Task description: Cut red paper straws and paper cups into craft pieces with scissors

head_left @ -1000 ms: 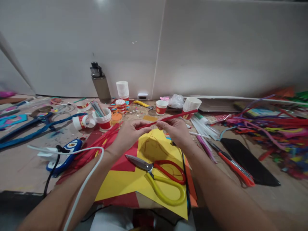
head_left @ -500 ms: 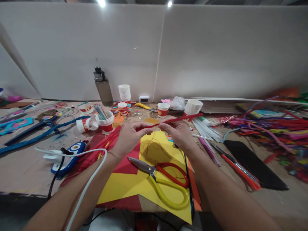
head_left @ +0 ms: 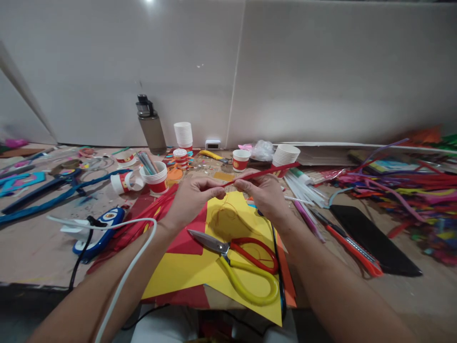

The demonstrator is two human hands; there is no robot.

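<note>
Both hands hold a thin red strip (head_left: 273, 170) above the yellow paper; it is too small to tell its material. My left hand (head_left: 194, 195) pinches its left end between thumb and fingers. My right hand (head_left: 262, 193) grips it a little further along, and the free end sticks out up and to the right. Beneath the hands lie yellow paper (head_left: 182, 274) with lines drawn on it and red paper (head_left: 187, 238). Scissors (head_left: 224, 247) with one red and one yellow handle rest on the sheets, blades pointing left. Several red strips (head_left: 143, 221) lie beside my left forearm.
A white cable (head_left: 134, 259) crosses my left forearm. To the left are a blue power strip (head_left: 98, 233) and a paper cup of pens (head_left: 156, 178). On the right lie a utility knife (head_left: 353, 247), a black phone (head_left: 374, 240) and colourful pipe cleaners (head_left: 403, 190). A bottle (head_left: 152, 128) stands behind.
The view has tilted slightly down and shifted. My hands still hold the red strip in nearly the same place, with only a small shift of the fingers.
</note>
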